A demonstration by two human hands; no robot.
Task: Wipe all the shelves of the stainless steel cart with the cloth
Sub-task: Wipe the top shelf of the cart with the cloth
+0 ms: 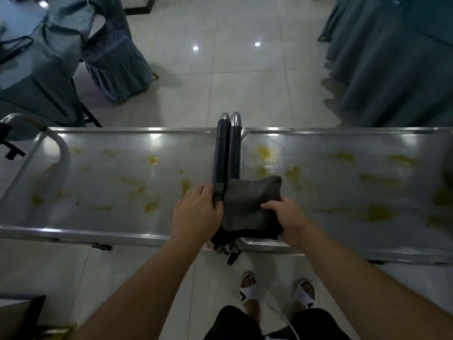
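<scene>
Steel shelves, two: left shelf (pixel 98 180) and right shelf (pixel 343 182), side by side across my front, long axes running left to right. Both carry yellow smears (pixel 377 213) over most of their faces; by my reckoning no wiping is done yet.

Handles (pixel 226 153): a dark-sleeved pair standing between the shelves, running away from me, dead centre.

Cloth (pixel 250 207): dark, folded, lying over the near end of the handles and lapping onto the inner corner of the right shelf. It sits directly ahead of me, between my hands.

My left hand (pixel 196 212): fingers curled over the cloth's left edge at the handle, holding it.

My right hand (pixel 285 214): fingers closed on the cloth's right edge, gripping it.

Relation that matters: the cloth is central and each shelf stretches outward from it. My right hand is already over the right shelf, so I judge that side the nearer start, stroking rightward along the long axis.
</scene>
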